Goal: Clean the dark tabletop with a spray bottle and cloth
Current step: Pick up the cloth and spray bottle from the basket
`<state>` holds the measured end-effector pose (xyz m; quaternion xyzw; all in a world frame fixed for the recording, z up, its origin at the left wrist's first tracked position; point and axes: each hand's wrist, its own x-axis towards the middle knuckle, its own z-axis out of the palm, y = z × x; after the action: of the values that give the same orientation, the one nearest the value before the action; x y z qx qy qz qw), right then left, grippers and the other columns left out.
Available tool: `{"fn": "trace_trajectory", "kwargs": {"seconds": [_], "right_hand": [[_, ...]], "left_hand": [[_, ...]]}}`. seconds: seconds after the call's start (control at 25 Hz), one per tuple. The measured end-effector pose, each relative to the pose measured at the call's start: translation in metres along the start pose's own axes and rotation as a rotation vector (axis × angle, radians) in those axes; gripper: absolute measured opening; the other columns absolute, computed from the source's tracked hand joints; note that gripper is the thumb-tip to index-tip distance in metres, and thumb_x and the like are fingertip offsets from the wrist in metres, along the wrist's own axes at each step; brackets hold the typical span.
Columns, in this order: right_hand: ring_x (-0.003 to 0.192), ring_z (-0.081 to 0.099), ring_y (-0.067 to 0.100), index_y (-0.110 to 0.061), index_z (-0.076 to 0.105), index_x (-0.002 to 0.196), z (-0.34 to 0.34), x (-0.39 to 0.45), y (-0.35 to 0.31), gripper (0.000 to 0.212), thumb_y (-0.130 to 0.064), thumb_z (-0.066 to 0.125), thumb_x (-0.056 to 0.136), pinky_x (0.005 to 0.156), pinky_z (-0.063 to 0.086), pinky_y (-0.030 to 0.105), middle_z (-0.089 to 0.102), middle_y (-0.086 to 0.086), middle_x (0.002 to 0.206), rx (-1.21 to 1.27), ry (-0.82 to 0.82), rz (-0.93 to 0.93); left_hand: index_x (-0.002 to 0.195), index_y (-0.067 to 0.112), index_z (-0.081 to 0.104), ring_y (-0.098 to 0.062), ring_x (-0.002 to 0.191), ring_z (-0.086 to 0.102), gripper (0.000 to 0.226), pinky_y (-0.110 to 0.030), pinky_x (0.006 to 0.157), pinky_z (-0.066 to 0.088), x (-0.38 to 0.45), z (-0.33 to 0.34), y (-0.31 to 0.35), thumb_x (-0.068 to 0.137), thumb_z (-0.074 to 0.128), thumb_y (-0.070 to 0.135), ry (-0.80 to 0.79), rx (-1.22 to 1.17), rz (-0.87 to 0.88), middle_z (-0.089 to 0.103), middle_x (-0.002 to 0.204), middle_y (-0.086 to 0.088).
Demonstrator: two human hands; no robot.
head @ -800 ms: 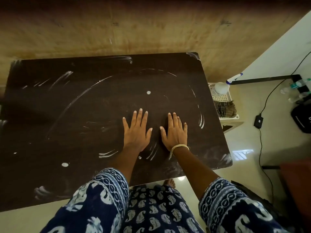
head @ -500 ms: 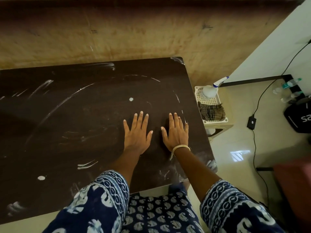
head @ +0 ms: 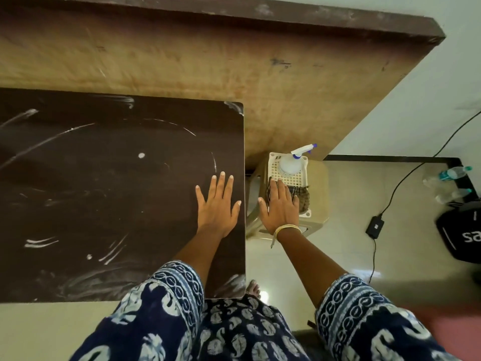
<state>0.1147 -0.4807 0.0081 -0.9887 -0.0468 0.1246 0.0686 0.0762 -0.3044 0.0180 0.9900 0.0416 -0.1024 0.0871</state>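
Note:
The dark tabletop [head: 104, 204] fills the left half of the head view, streaked with white smears and dots. My left hand [head: 217, 204] lies flat on it near its right edge, fingers straight. To the right of the table, a white spray bottle [head: 292, 164] with a blue-tipped nozzle stands in a white slatted basket [head: 276, 162]. A dark checked cloth [head: 303, 198] lies in the basket's near end. My right hand [head: 279, 205] is over the cloth with fingers straight, covering its left part; I cannot tell if it touches.
The basket sits on a beige plastic stool [head: 318, 199] beside the table. A large wooden board [head: 234, 74] stands behind. On the floor at right lie a black cable with adapter [head: 374, 226], water bottles [head: 453, 174] and a black bag [head: 460, 235].
My right hand left the tabletop and moved right to the basket, over the cloth. The view swung right. My left hand stayed flat on the table.

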Motion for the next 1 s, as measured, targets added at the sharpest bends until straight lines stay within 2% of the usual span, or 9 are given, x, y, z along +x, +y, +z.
{"fn": "trace_trajectory", "kwargs": {"seconds": [0.2, 0.36, 0.68, 0.8, 1.0], "right_hand": [[0.144, 0.026, 0.03, -0.013, 0.022, 0.153, 0.003, 0.014, 0.058, 0.066, -0.048, 0.034, 0.098, 0.114, 0.029, 0.052, 0.021, 0.01, 0.16, 0.077, -0.042, 0.024], [0.143, 0.028, 0.03, -0.012, 0.025, 0.151, 0.018, 0.031, 0.08, 0.064, -0.047, 0.035, 0.098, 0.113, 0.03, 0.052, 0.021, 0.01, 0.159, 0.101, -0.15, 0.085], [0.13, 0.044, 0.036, -0.008, 0.036, 0.141, 0.044, 0.088, 0.091, 0.053, -0.031, 0.05, 0.096, 0.099, 0.042, 0.047, 0.038, 0.014, 0.146, 0.187, -0.388, 0.224], [0.124, 0.049, 0.037, -0.009, 0.04, 0.137, 0.061, 0.112, 0.092, 0.051, -0.027, 0.053, 0.091, 0.1, 0.043, 0.05, 0.046, 0.014, 0.138, 0.214, -0.47, 0.248], [0.12, 0.053, 0.037, -0.005, 0.045, 0.13, 0.097, 0.142, 0.1, 0.045, -0.018, 0.056, 0.088, 0.094, 0.046, 0.044, 0.049, 0.016, 0.134, 0.226, -0.491, 0.254]], "left_hand": [[0.157, 0.021, -0.002, -0.023, 0.152, -0.005, 0.068, -0.062, 0.117, 0.002, 0.018, 0.008, 0.05, 0.1, 0.02, 0.051, -0.003, -0.088, -0.131, -0.005, 0.165, -0.002], [0.157, 0.02, 0.001, -0.024, 0.152, -0.004, 0.069, -0.062, 0.116, 0.001, 0.046, 0.012, 0.067, 0.099, 0.021, 0.052, -0.014, -0.117, -0.133, -0.003, 0.165, -0.003], [0.157, 0.017, 0.006, -0.025, 0.152, -0.003, 0.069, -0.064, 0.116, 0.004, 0.122, 0.025, 0.056, 0.099, 0.027, 0.049, 0.024, -0.135, -0.14, 0.0, 0.165, -0.004], [0.157, 0.016, 0.008, -0.024, 0.152, 0.001, 0.07, -0.065, 0.115, 0.008, 0.129, 0.038, 0.045, 0.098, 0.027, 0.048, 0.083, -0.082, -0.192, 0.003, 0.165, -0.005], [0.157, 0.019, 0.012, -0.021, 0.152, 0.006, 0.069, -0.062, 0.115, 0.008, 0.131, 0.049, 0.044, 0.095, 0.035, 0.04, 0.147, -0.043, -0.213, 0.008, 0.165, -0.003]]}}
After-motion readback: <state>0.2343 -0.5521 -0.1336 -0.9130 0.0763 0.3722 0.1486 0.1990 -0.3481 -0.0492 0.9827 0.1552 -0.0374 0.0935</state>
